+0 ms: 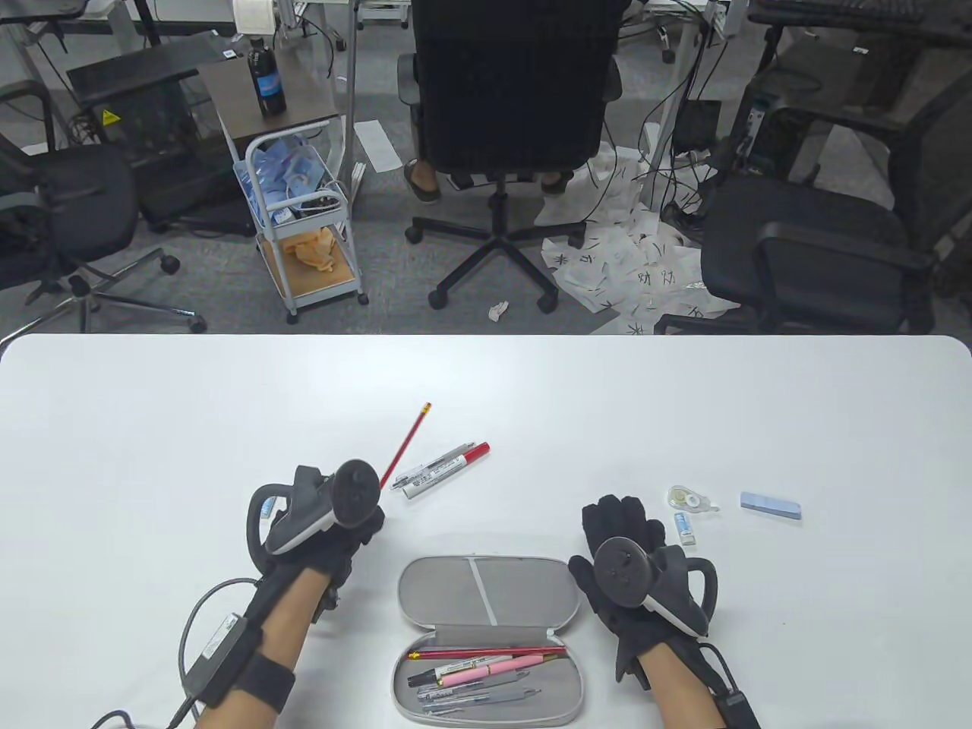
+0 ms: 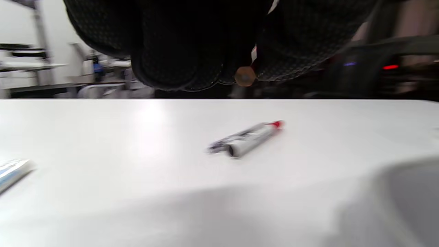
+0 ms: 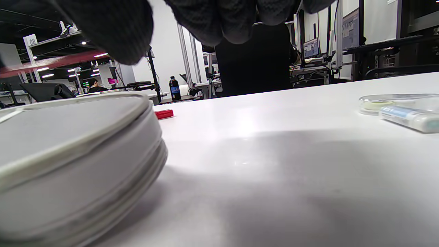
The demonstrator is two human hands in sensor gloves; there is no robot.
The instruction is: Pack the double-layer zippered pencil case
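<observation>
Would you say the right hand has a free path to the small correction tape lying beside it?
Probably yes: the right hand rests open on the table, and only bare tabletop lies between it and the correction tape.

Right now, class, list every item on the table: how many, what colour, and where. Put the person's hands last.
Pencil case: one, grey, open, near edge between the hands.
Pens and pencils in case: several, red, pink, grey, black, in the lower half.
Red pencil: one, its lower end held by the left hand.
Markers: two, white, one red-capped, above the case.
Correction tape: one, clear, right side.
Small white tube: one, below the tape.
Blue eraser: one, far right.
Hands: left hand pinches the pencil; right hand rests beside the case.
</observation>
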